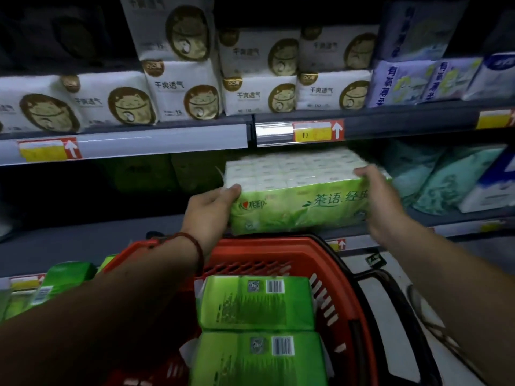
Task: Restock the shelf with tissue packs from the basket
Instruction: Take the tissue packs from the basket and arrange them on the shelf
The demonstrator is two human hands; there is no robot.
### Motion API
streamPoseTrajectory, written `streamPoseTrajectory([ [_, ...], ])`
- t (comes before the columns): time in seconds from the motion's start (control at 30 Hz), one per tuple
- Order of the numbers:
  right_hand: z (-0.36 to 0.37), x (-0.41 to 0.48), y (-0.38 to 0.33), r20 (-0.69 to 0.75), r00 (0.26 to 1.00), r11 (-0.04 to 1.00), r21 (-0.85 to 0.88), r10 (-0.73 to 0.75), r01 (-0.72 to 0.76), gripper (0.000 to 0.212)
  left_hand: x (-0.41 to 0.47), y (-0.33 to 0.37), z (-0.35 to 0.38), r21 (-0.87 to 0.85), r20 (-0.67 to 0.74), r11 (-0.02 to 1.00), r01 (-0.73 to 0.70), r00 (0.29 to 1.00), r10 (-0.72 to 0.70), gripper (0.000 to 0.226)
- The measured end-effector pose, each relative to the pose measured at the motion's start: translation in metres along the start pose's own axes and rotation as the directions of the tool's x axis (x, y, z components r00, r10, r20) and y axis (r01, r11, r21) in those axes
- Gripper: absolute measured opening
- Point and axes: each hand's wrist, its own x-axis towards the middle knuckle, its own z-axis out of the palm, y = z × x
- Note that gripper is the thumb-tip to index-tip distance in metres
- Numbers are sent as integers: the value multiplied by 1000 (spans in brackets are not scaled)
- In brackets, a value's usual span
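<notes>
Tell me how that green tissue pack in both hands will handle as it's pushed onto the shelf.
The tissue pack is probably light for its bulk: the left hand and right hand hold it only by its ends. Its glossy wrap looks slippery, so it should slide easily on the shelf. It is likely soft and squashable, built of many small wrapped packets.

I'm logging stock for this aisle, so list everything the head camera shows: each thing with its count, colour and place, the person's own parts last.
held pack: one, light green, at the middle shelf's front edge, between both hands
basket: one, red, below the shelf
basket packs: two showing, green, barcodes up, in the basket
cat packs: at least eight, white and gold, upper shelf
purple packs: several, upper shelf, right
teal packs: a few, middle shelf, right
price tags: several, yellow and red, on shelf rails
bracelet: one, red, left wrist
left hand: grip on the pack's left end
right hand: grip on its right end
</notes>
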Motion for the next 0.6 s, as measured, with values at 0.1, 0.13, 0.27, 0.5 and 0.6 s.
streamPoseTrajectory([
  [0.1, -33, 34, -9, -74, 997, 995, 99, -17, 24, 40, 7, -1, 52, -15, 66, 997, -81, 994, 82, 35],
  [0.13, -43, 46, -11, -102, 995, 992, 121, -18, 30, 41, 10, 0, 69, -18, 82, 994, -106, 991, 107, 43],
  [0.27, -74, 86, -16, -165, 986, 992, 123, -15, 35, 37, 33, -5, 121, -14, 71, 995, -99, 992, 100, 65],
  [0.5, -86, 122, 18, -101, 995, 999, 46, -12, 17, 40, 48, -25, 141, 11, 43, 999, -42, 998, 41, 85],
  [0.6, -87, 131, 17, -221, 975, 983, -183, -10, -31, 86, 40, -27, 138, 52, 73, 997, -57, 996, 53, 78],
])
